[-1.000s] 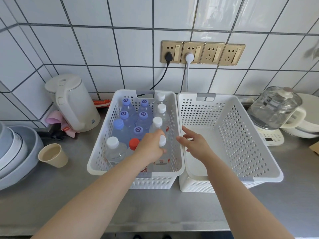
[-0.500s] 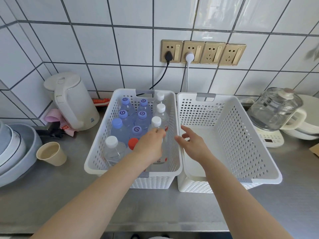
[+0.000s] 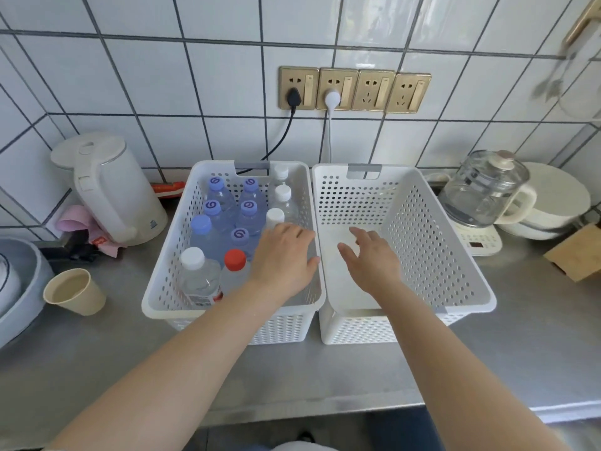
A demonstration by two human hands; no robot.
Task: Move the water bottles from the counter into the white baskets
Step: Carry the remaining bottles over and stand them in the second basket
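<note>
two baskets point(image 3: 455, 255), ten upright bottles point(image 3: 211, 236), two hands point(image 3: 283, 258)

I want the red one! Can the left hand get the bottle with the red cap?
Probably yes. The left hand hovers over the left basket, right beside the red-capped bottle. The cap stands open from above, with nothing over it, so a short move leftward should reach it.

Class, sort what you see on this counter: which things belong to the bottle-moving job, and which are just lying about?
Part of the job:
- clear plastic water bottles
- left white perforated basket holding them
- right white perforated basket
- left hand
- right hand

Just lying about:
- white electric kettle
- glass kettle
- beige paper cup
- pink cloth
- gold wall sockets
</note>
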